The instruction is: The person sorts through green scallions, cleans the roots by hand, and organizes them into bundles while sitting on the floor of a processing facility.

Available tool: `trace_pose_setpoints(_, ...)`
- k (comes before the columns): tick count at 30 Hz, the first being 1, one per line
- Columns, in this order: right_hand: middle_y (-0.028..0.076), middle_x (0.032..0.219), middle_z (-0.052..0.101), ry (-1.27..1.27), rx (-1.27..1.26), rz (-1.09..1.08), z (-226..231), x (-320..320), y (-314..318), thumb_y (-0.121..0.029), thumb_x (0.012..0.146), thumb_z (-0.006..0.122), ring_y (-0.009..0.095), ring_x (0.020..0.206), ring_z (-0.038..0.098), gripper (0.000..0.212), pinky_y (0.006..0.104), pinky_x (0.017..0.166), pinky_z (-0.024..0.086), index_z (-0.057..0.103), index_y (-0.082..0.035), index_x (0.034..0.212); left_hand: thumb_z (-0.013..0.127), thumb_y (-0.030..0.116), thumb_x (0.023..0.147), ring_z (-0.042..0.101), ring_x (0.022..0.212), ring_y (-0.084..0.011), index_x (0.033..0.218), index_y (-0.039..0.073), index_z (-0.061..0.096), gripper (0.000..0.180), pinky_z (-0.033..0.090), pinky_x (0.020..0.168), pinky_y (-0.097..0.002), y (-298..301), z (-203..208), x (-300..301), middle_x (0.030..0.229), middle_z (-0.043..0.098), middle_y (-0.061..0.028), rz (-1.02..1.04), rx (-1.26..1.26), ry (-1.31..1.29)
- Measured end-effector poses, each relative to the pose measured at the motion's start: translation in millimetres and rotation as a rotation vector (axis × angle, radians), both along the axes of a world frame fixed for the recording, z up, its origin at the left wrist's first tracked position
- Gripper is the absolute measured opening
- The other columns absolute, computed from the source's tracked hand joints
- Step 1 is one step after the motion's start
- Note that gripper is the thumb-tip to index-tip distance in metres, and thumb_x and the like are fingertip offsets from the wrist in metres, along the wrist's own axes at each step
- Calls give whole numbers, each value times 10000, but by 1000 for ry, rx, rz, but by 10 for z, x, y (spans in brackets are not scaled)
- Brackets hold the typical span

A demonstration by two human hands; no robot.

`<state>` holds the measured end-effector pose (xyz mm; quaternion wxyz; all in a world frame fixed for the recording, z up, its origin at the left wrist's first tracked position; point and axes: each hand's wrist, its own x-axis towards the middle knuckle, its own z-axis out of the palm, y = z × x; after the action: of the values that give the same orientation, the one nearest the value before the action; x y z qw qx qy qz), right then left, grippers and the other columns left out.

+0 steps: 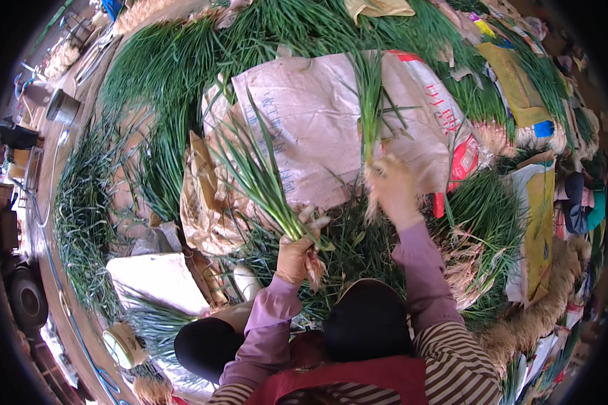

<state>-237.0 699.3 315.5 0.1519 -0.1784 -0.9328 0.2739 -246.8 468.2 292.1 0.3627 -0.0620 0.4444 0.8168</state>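
My left hand is closed round a bunch of scallions; their green leaves fan up and to the left, and pale roots stick out below the fist. On the large whitish woven sack lies a smaller bunch of scallions, leaves pointing away from me. Its root end is at the fingers of my right hand, which are curled in a pinch about the lower stems. Stringy roots hang just below those fingers. The palm side of my right hand is hidden.
Heaps of scallions surround the sack, with more rooted scallions at the right. Brown crumpled sacking and a white sheet-like piece lie at the left. Yellow sacks lie far right. A whitish bucket stands lower left.
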Motion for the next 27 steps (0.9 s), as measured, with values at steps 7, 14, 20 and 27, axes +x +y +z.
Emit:
trace_pose_setpoints(7,61,852,601,3,72,382,-492,372,-596,-196,795,587,267,827,576,118,353,683,470,646,-95,808,575,92,847,515,428,-114,920,0,595,119,345,375,-199,24,-213,115,674,625,-57,64,-138,-74)
trace_pose_setpoints(14,0,727,596,-278,-1069,161,-526,110,-594,-287,861,608,80,650,512,327,253,574,422,632,18,975,592,38,821,532,425,-142,922,-26,588,119,376,352,-230,-73,-276,144,717,625,-105,-26,-152,-48)
trace_pose_setpoints(20,73,683,627,-310,-514,690,-806,139,-649,-219,858,575,138,550,554,221,284,539,460,665,-17,838,608,47,812,523,458,-112,1033,-7,562,232,404,369,-208,-98,-226,147,718,610,-79,166,-127,-5)
trace_pose_setpoints(27,106,636,601,-34,502,57,-796,-238,323,-286,870,565,222,553,565,282,336,540,440,630,-11,863,602,110,846,509,566,-138,1142,62,513,313,413,473,-244,-136,-316,39,763,577,-55,267,159,-157)
